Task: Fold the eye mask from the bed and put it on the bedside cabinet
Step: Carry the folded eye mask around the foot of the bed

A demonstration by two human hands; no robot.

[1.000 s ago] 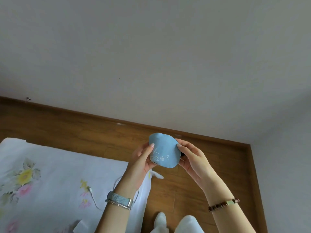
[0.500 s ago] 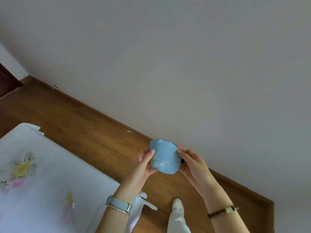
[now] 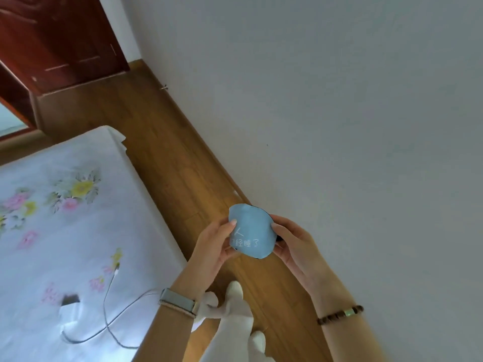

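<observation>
A light blue eye mask [image 3: 252,231] with white characters, folded into a rounded half, is held up in the air over the wooden floor. My left hand [image 3: 213,242] pinches its left edge with thumb on the front. On the opposite side my right hand [image 3: 291,240] grips its right edge, where a bit of dark strap shows. The bed [image 3: 65,231] with a white flowered sheet lies to the left of both hands. No bedside cabinet is clearly in view.
A white cable [image 3: 109,309] and a small white charger [image 3: 69,307] lie on the bed. A dark red wooden door or cabinet [image 3: 52,43] stands at the top left. The grey wall [image 3: 339,100] fills the right. My legs in white [image 3: 235,322] stand on the floor strip [image 3: 162,158].
The view has swung left: the bed and the dark red woodwork have come into sight. Both hands keep the same hold on the folded mask.
</observation>
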